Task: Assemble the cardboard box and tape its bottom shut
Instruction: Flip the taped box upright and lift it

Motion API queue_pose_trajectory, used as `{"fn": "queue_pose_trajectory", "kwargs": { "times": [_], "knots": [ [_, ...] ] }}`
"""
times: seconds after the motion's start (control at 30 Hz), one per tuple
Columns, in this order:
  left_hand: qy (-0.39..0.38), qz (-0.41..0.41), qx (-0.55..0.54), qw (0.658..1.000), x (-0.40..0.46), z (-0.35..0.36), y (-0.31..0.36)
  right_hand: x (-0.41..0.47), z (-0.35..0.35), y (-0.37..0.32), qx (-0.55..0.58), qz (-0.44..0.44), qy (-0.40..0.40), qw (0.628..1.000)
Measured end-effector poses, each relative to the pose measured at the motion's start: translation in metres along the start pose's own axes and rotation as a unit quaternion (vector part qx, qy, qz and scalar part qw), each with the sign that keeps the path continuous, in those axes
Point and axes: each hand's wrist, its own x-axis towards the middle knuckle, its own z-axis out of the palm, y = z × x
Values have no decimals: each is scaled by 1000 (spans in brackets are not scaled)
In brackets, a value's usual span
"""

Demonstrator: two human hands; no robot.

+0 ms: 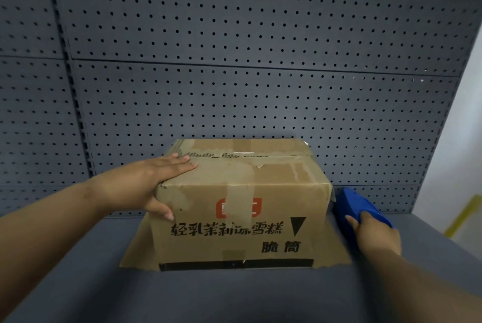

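Clearly your biggest concern is the cardboard box (pixel 240 202), standing upside down on the grey counter (pixel 78 270) against the pegboard wall (pixel 234 48). Its flaps at the counter end splay outward, and its upturned bottom flaps are folded shut with a strip of tape along the seam. Judge it light and likely empty, though its inside is hidden; the worn walls look stiff at the corners but soft mid-panel, so hold it at an edge, not the centre. Your left hand (pixel 146 181) does just that: fingers laid flat and straight on the top near the left corner, thumb pressing the front face. Your right hand (pixel 375 234) has its fingers curled round the blue tape dispenser (pixel 357 205), just beside the box's right wall.
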Motion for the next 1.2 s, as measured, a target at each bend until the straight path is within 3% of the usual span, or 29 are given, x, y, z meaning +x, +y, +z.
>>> {"fn": "queue_pose_trajectory", "kwargs": {
  "times": [0.27,0.43,0.63,0.7,0.8,0.87,0.97,1.03,1.2],
  "knots": [
    [9,-1,8,1000,1,1,1,6,-5,7,-57,-65,-55,995],
    [-2,-6,-6,1000,0,-1,2,5,-10,-3,-55,-39,-105,992],
    [-12,-8,-6,1000,-2,-2,6,8,-42,-27,-176,14,-171,969],
    [-16,-12,-8,1000,-3,-3,7,12,-64,-39,-115,55,-147,981],
    [-24,-13,-9,1000,-4,-4,10,19,-107,-67,100,67,-77,990],
    [-28,-14,-8,999,-6,-4,11,16,-133,-96,290,56,-60,953],
    [-24,-19,-19,999,-11,-2,12,3,-159,-132,463,85,-153,869],
    [-17,-16,-33,999,-18,-1,14,-6,-167,-146,467,90,-199,857],
    [23,-37,-208,977,-33,3,24,-23,-169,-154,392,70,-166,902]
  ]
}}
